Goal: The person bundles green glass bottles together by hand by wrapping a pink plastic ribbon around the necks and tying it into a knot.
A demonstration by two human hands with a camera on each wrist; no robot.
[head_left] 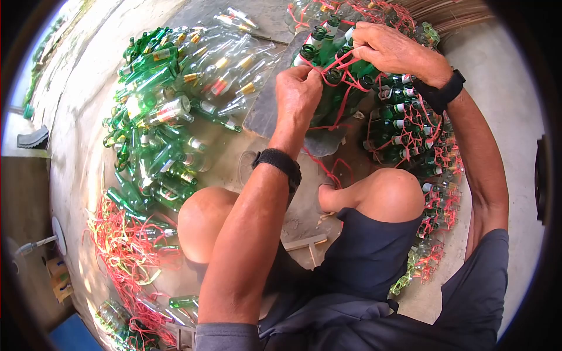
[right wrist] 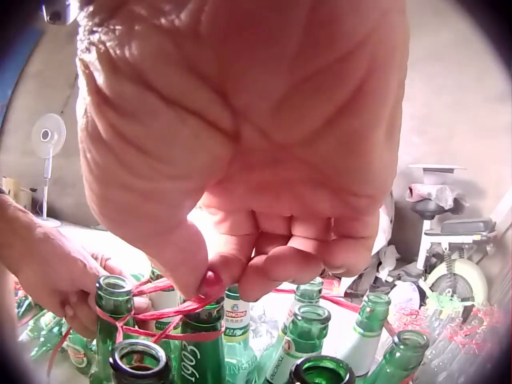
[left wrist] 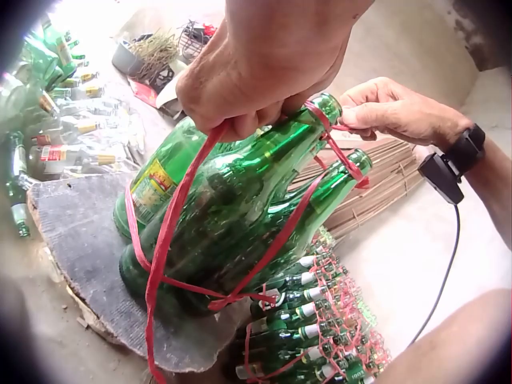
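Note:
A group of green glass bottles [left wrist: 232, 188] stands on a dark slab [left wrist: 72, 212], wrapped low down and around the necks by red plastic strip [left wrist: 164, 244]. My left hand [head_left: 298, 93] grips the strip beside the near bottle necks, fingers curled, with a long end hanging below it in the left wrist view. Across the necks, my right hand [head_left: 392, 50] pinches another stretch of strip between thumb and forefinger. In the right wrist view that red strip [right wrist: 188, 308] runs from the right fingertips around a bottle neck toward the left hand.
Loose green bottles [head_left: 155, 111] and clear bottles [head_left: 222, 64] lie heaped on the floor at left. A tangle of red strips [head_left: 126, 245] is nearer. Bottles tied with red strip [head_left: 404, 126] line the right side. A standing fan [right wrist: 48, 136] is in the background.

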